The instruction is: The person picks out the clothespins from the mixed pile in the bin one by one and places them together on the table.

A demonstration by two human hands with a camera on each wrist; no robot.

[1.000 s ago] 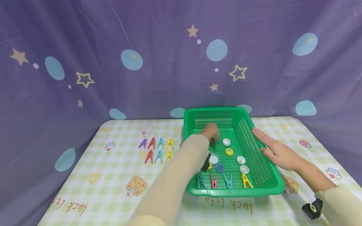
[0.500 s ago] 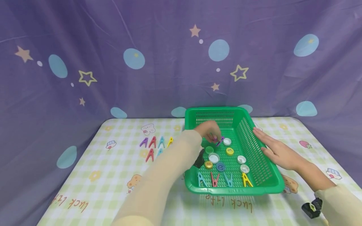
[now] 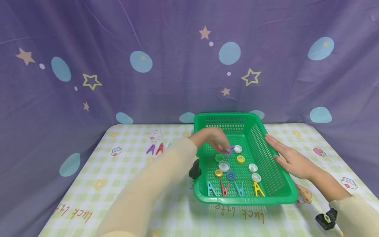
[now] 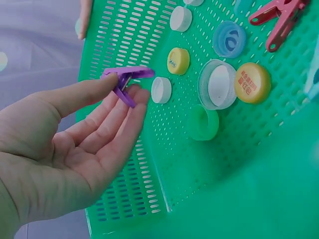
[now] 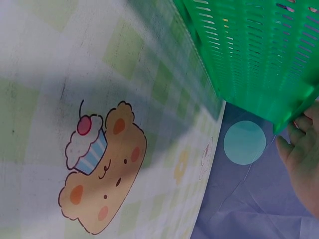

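Note:
A green plastic basket (image 3: 275, 184) (image 4: 129, 199) (image 5: 259, 59) stands on the checked tablecloth. My left hand (image 3: 217, 140) (image 4: 107, 99) is over the basket and pinches a purple clothespin (image 3: 230, 150) (image 4: 125, 79) between thumb and fingertips. In the basket lie several bottle caps, among them a white cap (image 3: 238, 148) (image 4: 161, 90), a yellow cap (image 3: 240, 159) (image 4: 178, 60) and a green cap (image 3: 219, 157) (image 4: 203, 122). Several clothespins (image 3: 234, 189) line its near wall. My right hand (image 3: 288, 158) (image 5: 304, 159) rests flat against the basket's right outer wall.
Purple and red clothespins (image 3: 155, 149) lie on the tablecloth (image 3: 118, 191) left of the basket, partly hidden by my left sleeve. A purple star-print curtain (image 3: 148, 59) hangs behind the table. A bear print (image 5: 102, 169) marks the cloth near the basket's right side.
My left hand has lifted the purple clothespin off the basket floor and drawn back toward the left. The right hand has stayed on the basket's wall.

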